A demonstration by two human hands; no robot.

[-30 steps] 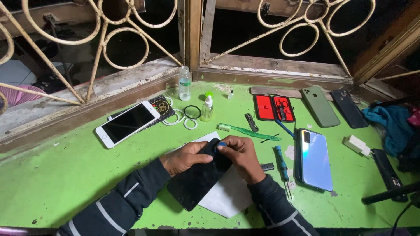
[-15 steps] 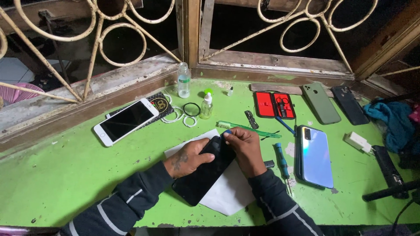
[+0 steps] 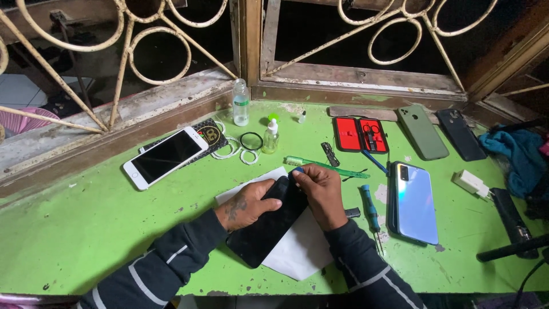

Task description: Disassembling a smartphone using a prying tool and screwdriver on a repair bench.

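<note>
A black phone (image 3: 269, 226) lies screen-up on a white sheet of paper (image 3: 300, 249) on the green table (image 3: 86, 229). My left hand (image 3: 249, 203) grips the phone's upper left edge and holds it down. My right hand (image 3: 320, 189) rests on its top right corner, fingertips pinching a small blue pick (image 3: 298, 170) at the phone's top edge. Dark sleeves cover both forearms.
A white phone (image 3: 166, 155) lies at the left; a blue phone (image 3: 413, 201) face down at the right. Two bottles (image 3: 241, 102), rings (image 3: 250, 140), a green tool (image 3: 326, 166), a blue screwdriver (image 3: 370, 209), a red tool case (image 3: 360, 134), two more phones (image 3: 423, 131) and cloth (image 3: 514, 157) surround them.
My right hand has slid slightly along the phone's top edge toward the corner. The left hand keeps its hold. The view has shifted a little.
</note>
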